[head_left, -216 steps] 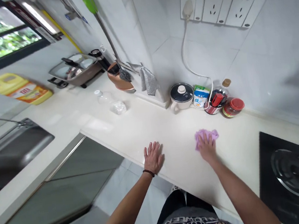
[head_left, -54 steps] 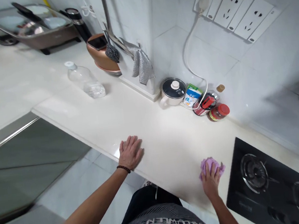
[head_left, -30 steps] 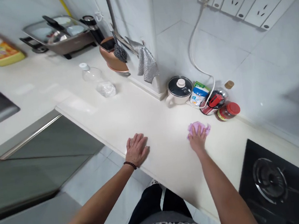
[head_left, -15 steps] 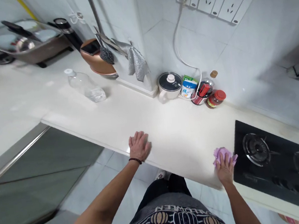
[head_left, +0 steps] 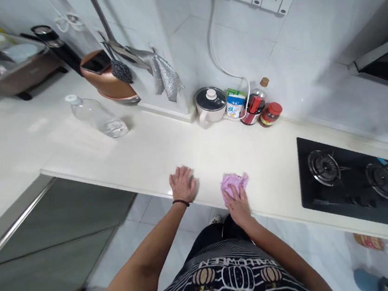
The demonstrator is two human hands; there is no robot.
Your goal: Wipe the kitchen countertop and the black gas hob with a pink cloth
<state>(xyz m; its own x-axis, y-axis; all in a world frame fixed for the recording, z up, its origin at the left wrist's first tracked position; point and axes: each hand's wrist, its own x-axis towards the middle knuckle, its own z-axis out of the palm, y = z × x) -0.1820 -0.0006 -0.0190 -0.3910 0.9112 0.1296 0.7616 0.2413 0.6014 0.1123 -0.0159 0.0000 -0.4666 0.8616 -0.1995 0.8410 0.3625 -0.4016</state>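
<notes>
My left hand (head_left: 182,184) rests flat on the front edge of the white countertop (head_left: 165,139), fingers stretched out and nothing under them that I can see. A dark bead bracelet circles that wrist. Under my right hand (head_left: 238,204) lies a crumpled pink-purple cloth (head_left: 234,183), pressed to the counter near its front edge, with the fingers bent over it. The cloth sticks out beyond the fingertips. A short stretch of counter lies between the two hands.
Along the wall stand a small lidded pot (head_left: 211,106), a seasoning packet (head_left: 234,104) and a red-capped jar (head_left: 271,114). A clear plastic bottle (head_left: 98,116) lies on the left. The black gas hob (head_left: 353,188) is on the right, a copper-coloured pan (head_left: 110,82) at the back left.
My right hand has slid the cloth leftward along the counter, away from the hob and closer to my left hand. The left hand stays planted, while the view has shifted somewhat.
</notes>
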